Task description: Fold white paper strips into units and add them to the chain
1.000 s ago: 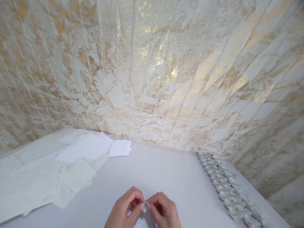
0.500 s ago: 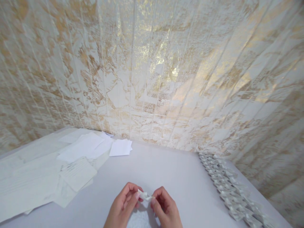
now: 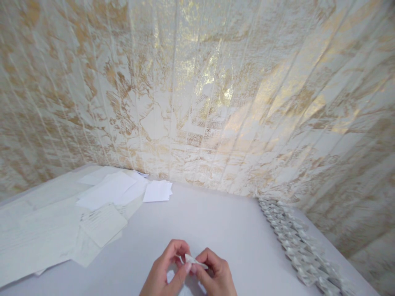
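Close to the bottom edge, a small folded piece of white paper [image 3: 194,260] is pinched between both hands. My left hand [image 3: 168,269] grips its left end between thumb and fingers. My right hand [image 3: 214,271] holds the other end, its thumb and forefinger pressed together. The two sets of fingertips are nearly touching and cover much of the paper. Beneath the hands, a pale thing on the table shows only in part; I cannot make out what it is.
Overlapping sheets of paper [image 3: 37,230], some printed, cover the table's left side. A small stack of white paper squares [image 3: 157,191] lies at the back. Rows of small folded paper pieces [image 3: 293,242] run along the right edge. A white-and-gold patterned curtain [image 3: 197,102] hangs behind the table.
Both hands have come closer together. The folded paper has turned so its tip points up-left, and its right end now lies deeper in my right fingers.
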### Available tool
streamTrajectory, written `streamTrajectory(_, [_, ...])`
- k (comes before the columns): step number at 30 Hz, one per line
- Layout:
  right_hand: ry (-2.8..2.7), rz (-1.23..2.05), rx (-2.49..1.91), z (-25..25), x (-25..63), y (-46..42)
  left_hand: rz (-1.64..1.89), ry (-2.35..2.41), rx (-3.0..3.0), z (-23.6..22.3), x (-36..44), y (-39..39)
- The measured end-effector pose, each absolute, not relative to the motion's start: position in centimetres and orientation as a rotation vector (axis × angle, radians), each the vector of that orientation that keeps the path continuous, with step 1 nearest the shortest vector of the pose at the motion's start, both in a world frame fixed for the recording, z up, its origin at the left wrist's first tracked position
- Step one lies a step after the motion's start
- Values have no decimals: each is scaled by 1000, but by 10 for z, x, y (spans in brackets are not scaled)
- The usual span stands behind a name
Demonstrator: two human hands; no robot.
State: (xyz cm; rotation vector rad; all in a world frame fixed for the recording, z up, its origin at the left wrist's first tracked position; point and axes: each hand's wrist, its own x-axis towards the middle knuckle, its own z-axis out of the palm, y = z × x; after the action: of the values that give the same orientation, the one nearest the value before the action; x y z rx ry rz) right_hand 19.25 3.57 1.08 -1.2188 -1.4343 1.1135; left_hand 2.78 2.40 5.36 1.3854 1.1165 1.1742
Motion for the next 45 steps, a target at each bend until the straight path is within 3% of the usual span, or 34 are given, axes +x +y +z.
streamTrajectory(17, [-1764, 811, -1215, 11, 197, 34, 1017, 1163, 1561, 57, 21, 27])
streamTrajectory(25, [-1931, 412, -1019, 19, 204, 43, 992, 1169, 1463, 48, 22, 31])
streamTrajectory(45, [-1736, 626, -1246, 0, 193, 38, 904, 1337, 1958, 32, 24, 29])
